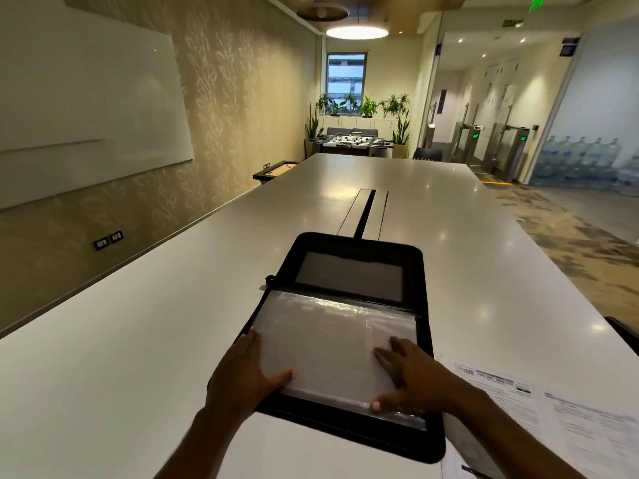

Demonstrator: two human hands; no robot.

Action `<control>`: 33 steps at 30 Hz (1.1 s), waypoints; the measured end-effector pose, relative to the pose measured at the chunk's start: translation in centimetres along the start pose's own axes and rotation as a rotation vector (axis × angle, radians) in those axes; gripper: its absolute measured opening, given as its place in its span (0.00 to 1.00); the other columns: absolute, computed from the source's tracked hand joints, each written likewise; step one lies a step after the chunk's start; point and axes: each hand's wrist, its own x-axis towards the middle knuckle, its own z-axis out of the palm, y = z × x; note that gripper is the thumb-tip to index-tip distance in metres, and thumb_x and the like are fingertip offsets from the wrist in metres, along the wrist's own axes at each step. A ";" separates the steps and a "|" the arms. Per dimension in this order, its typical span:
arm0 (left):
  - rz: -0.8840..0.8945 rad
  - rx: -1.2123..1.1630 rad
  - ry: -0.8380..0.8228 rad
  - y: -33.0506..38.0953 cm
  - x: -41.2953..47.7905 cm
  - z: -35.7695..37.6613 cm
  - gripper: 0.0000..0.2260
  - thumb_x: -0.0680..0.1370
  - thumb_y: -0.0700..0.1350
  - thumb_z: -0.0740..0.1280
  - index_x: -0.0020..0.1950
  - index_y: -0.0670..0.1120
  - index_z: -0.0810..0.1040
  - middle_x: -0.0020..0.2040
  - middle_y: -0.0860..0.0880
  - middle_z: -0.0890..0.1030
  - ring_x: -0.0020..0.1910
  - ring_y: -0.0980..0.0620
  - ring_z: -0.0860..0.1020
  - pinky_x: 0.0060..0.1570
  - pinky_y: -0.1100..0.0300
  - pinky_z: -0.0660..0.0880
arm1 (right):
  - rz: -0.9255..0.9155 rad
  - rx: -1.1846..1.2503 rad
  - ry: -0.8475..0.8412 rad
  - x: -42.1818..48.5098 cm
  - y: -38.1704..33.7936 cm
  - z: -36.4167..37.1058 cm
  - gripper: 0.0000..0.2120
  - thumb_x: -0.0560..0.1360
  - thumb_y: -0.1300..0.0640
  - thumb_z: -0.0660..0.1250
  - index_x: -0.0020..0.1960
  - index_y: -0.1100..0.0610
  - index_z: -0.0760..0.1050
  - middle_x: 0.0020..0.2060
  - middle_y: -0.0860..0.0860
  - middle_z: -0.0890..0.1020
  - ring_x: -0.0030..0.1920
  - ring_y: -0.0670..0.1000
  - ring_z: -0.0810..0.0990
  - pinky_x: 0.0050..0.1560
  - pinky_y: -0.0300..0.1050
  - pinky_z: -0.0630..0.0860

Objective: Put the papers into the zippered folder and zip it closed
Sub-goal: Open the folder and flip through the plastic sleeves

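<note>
The zippered folder (pixel 349 271) is laid open on the counter (pixel 138 340). Its near half (a clear plastic sleeve (pixel 332 344)) is pressed by the left hand (pixel 242 375) at the folder's left edge and the right hand (pixel 415 378) near its right edge, fingers flat, nothing grasped. The papers (pixel 553 409) are left just right of the folder.

The papers (pixel 570 420) carry a bold heading on the top sheet that reads roughly "FINAL UNIT … TEST" (the middle word is blurred); the finer print below cannot be read. A green ceiling sign (pixel 537 1) glows, but its lettering is illegible.
</note>
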 end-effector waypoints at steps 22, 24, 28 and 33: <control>0.030 -0.217 0.139 2.9 -1.4 -1.7 0.46 0.72 0.73 0.52 0.77 0.40 0.51 0.77 0.41 0.56 0.76 0.45 0.55 0.75 0.51 0.52 | 0.028 0.290 0.617 2.1 1.4 -7.0 0.14 0.72 0.45 0.71 0.53 0.51 0.83 0.51 0.51 0.83 0.48 0.51 0.81 0.48 0.44 0.77; 0.075 -0.168 0.208 3.9 -1.0 -1.7 0.49 0.70 0.75 0.49 0.76 0.38 0.53 0.77 0.38 0.56 0.76 0.43 0.55 0.74 0.50 0.52 | 0.090 0.375 0.683 3.9 1.9 -9.1 0.14 0.72 0.46 0.71 0.53 0.53 0.83 0.50 0.52 0.83 0.47 0.51 0.81 0.48 0.50 0.79; 0.193 -0.125 0.312 6.0 -1.8 -0.6 0.44 0.72 0.67 0.59 0.76 0.38 0.51 0.77 0.36 0.53 0.76 0.41 0.53 0.72 0.46 0.55 | 0.153 0.474 0.770 7.6 3.1 -12.6 0.13 0.72 0.45 0.69 0.47 0.53 0.85 0.43 0.52 0.86 0.40 0.51 0.81 0.44 0.49 0.80; 0.375 -0.012 0.023 9.6 -3.2 2.3 0.43 0.72 0.67 0.58 0.76 0.40 0.51 0.77 0.41 0.51 0.76 0.42 0.54 0.72 0.43 0.53 | 0.312 0.415 0.700 13.3 5.1 -13.8 0.17 0.75 0.45 0.66 0.45 0.59 0.83 0.47 0.58 0.84 0.46 0.56 0.79 0.52 0.52 0.77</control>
